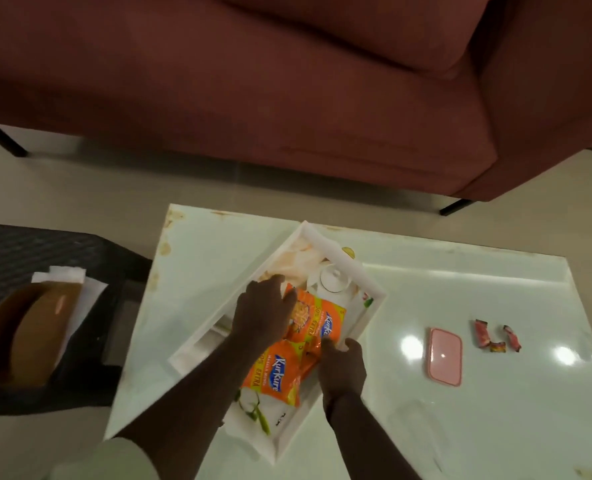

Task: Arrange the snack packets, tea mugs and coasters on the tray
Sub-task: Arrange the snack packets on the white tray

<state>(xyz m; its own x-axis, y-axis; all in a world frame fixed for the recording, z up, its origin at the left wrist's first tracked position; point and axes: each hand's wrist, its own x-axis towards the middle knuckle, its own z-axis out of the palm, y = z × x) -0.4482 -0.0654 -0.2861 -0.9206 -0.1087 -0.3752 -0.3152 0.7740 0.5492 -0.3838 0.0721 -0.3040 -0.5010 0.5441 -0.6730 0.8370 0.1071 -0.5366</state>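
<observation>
Snack packets, orange and lettered in blue, are laid in a white tray point(343, 252) that is set at a slant on the pale glossy worktop point(460, 410). The farther packet point(317, 318) lies near the tray's middle, and the nearer packet point(277, 374) overlaps it on the near side. The left hand point(265, 311) is spread flat, palm down, over the left edge of the farther packet, its fingers point(275, 282) released and nothing gripped. The right hand point(343, 365) is held at the tray's right rim, its fingers pinched on the orange foil where the two packets meet. A white mug point(336, 278) is seen upside down inside the tray, just beyond the farther packet. Well apart on the right of the worktop, a pink lidded box point(445, 356) and some small red wrappers point(495, 336) are left. A maroon sofa point(287, 98) is seen beyond the worktop.
</observation>
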